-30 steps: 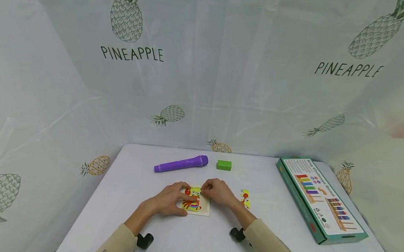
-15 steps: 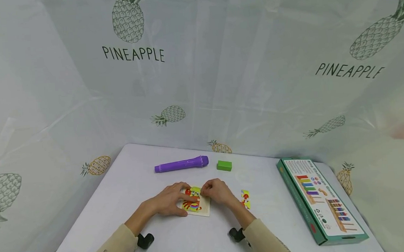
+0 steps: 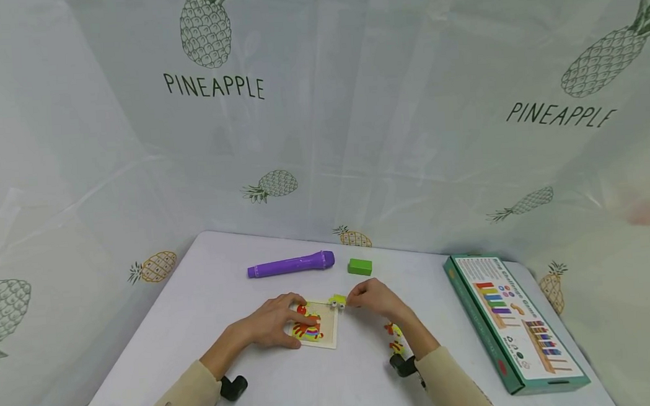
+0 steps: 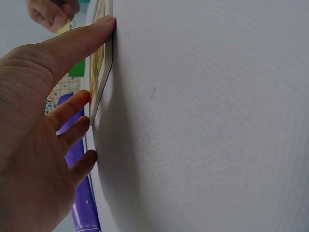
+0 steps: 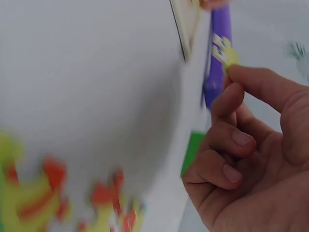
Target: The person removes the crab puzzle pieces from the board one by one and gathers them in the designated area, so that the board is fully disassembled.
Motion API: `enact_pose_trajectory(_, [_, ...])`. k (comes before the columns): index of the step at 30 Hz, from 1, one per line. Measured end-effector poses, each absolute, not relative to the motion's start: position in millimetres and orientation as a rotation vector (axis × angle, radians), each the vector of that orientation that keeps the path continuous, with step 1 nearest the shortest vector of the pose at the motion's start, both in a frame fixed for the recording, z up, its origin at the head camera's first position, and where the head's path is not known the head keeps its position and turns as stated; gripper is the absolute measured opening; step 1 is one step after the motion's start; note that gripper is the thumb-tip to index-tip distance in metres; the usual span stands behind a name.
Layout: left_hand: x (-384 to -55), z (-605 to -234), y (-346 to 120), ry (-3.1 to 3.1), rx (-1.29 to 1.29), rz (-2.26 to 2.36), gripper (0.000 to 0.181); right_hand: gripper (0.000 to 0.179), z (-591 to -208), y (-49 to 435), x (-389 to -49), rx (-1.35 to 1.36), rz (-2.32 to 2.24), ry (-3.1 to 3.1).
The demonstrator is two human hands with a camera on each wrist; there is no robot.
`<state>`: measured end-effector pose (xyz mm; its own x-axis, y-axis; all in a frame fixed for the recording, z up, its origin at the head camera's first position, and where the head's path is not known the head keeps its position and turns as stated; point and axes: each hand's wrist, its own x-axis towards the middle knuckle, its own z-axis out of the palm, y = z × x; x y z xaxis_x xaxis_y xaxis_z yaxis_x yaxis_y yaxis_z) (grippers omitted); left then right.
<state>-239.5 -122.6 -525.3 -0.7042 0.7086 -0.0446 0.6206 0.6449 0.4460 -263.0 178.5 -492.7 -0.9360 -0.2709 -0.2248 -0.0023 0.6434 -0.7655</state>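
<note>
The right hand (image 3: 377, 298) pinches a yellow puzzle piece (image 3: 338, 301) only by its edge, near the far right corner of the wooden puzzle tray (image 3: 329, 335); such a small grip could, I think, let it turn or drop. The left hand (image 3: 275, 323), its fingers spread, touches the tray. The right wrist camera (image 3: 403, 366), if lowered, might push the loose puzzle pieces (image 3: 397, 347) near it.

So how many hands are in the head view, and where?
2. The left hand rests on the puzzle board; the right hand pinches a yellow-green puzzle piece near the board's far right corner. Neither hand is hidden.
</note>
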Motion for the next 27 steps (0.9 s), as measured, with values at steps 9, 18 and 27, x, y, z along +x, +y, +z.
enact_pose_trajectory(9, [-239, -525, -123, 2.646, 1.094, 0.606, 0.053, 0.018, -485, 229, -271, -0.087, -1.106, 2.46])
enact_pose_trajectory(18, [-241, -527, -123, 2.657, 1.088, 0.586, 0.054, 0.015, -488, 253, -272, -0.059, -1.008, 2.435])
enact_pose_trajectory(27, [-239, -527, -123, 2.653, 1.088, 0.617, 0.054, 0.013, -496, 255, -270, -0.069, -0.97, 2.546])
